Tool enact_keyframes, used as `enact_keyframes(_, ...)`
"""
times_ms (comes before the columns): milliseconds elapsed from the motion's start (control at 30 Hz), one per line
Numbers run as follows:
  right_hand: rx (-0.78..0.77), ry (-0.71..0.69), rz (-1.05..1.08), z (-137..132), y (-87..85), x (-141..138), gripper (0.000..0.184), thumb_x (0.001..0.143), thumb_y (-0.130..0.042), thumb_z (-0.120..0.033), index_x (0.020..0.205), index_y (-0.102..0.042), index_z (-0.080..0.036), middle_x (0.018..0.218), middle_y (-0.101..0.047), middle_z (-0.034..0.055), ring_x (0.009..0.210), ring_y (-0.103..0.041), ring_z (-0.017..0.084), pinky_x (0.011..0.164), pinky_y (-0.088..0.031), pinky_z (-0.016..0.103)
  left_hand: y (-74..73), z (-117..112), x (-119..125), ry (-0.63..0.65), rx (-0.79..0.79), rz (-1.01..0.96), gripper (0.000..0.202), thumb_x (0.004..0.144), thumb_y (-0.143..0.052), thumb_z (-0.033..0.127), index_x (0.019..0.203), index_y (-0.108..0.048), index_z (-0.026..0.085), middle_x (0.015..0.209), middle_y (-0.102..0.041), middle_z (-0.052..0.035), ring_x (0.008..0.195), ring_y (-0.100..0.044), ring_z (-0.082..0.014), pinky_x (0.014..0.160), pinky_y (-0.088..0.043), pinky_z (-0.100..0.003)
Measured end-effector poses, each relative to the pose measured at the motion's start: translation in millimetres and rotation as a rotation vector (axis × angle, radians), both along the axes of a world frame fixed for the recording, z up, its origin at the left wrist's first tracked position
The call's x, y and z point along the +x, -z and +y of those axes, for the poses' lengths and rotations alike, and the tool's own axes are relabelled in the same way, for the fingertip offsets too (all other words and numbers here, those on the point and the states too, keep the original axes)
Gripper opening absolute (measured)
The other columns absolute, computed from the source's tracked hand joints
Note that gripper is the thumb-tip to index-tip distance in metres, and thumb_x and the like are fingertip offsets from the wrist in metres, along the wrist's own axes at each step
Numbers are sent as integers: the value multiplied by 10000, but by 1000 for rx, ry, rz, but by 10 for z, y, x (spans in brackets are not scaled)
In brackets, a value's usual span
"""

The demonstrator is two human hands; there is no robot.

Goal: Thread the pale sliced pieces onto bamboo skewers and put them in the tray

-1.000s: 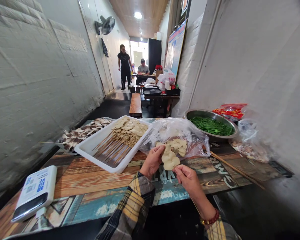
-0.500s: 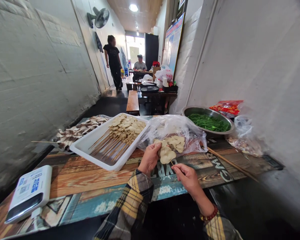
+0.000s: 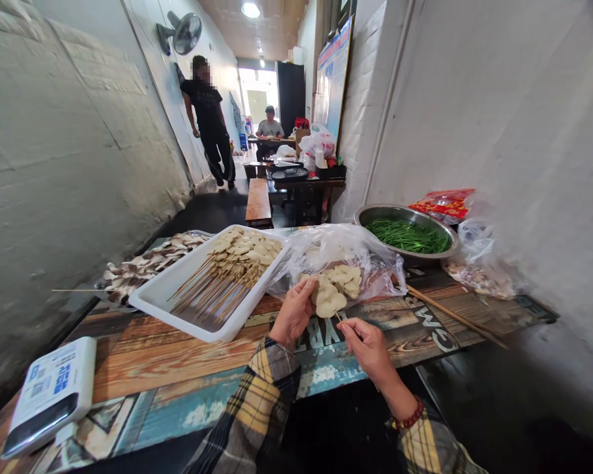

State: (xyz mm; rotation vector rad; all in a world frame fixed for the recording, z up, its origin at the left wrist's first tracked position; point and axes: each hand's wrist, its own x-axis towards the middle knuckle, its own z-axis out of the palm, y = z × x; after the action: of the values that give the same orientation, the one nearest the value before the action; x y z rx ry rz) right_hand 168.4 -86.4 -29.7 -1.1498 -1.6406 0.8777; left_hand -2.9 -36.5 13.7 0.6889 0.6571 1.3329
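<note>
My left hand [image 3: 293,313] is closed on pale, flat, round-edged food slices [image 3: 330,301], their exact kind unclear, above the tabletop. Between the thumb and fingers of my right hand [image 3: 369,345] is a thin wooden skewer [image 3: 338,316], its upper end at the slices. Just behind, more pale slices [image 3: 348,280] lie on a clear plastic bag [image 3: 321,247]. To the left stands a white tray [image 3: 175,324] filled with skewered slices [image 3: 250,247], their sticks pointing toward me.
Grey-brown mushrooms [image 3: 148,264] lie left of the tray. A metal bowl of green chives [image 3: 410,236] and plastic bags [image 3: 477,253] are at right, with long wooden sticks [image 3: 454,315] nearby. A white payment device [image 3: 52,388] stands front left. Two people [image 3: 208,118] are farther back.
The view has shifted slightly. The standing person in black has walked closer. Both my hands keep their holds, the skewer end still at the slices.
</note>
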Motion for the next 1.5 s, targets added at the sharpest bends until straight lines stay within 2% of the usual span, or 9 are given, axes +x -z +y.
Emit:
enact_keyframes(133,-17,28,82,-10,-42,-59,329,909,-511,-403,866,-691,-131,485,-476,-51,457,-453,112,488,-355,219,-17,-13,16,48,-17,-6,381,695,-779,386,948,-707,110,887,-735,-110,841,-690,-221,746,-548,-300)
enact_keyframes(300,-13,44,97,-6,-80,-174,328,904,-510,-399,841,-691,-133,469,-476,-53,441,-460,113,488,-360,222,-18,-34,30,123,-31,-2,351,660,-813,312,922,-717,99,859,-738,-103,850,-686,-229,770,-545,-311)
enact_keyframes(767,50,86,8,-7,-36,-218,330,925,-488,-392,786,-666,-151,483,-486,-50,457,-483,114,497,-373,213,-23,-68,116,33,-81,37,325,647,-813,321,876,-710,116,807,-734,-86,728,-676,-195,688,-541,-294)
enact_keyframes(1133,104,146,7,-8,-28,-192,335,926,-475,-383,776,-673,-158,506,-531,-27,472,-480,119,497,-384,221,-51,-77,197,49,-71,77,337,627,-822,349,839,-720,107,763,-728,-93,712,-673,-206,663,-532,-294)
enact_keyframes(1300,102,157,17,1,-58,-199,320,919,-488,-372,762,-667,-158,506,-533,-28,476,-482,119,505,-387,220,-41,-93,221,93,-43,96,309,678,-781,364,829,-717,102,733,-713,-85,634,-649,-169,589,-499,-257)
enact_keyframes(1500,107,165,31,34,-29,-195,338,921,-487,-381,740,-662,-155,468,-483,-49,452,-470,113,515,-394,226,-19,-109,272,115,-11,92,274,697,-765,367,722,-712,99,668,-687,-65,561,-595,-117,555,-460,-215)
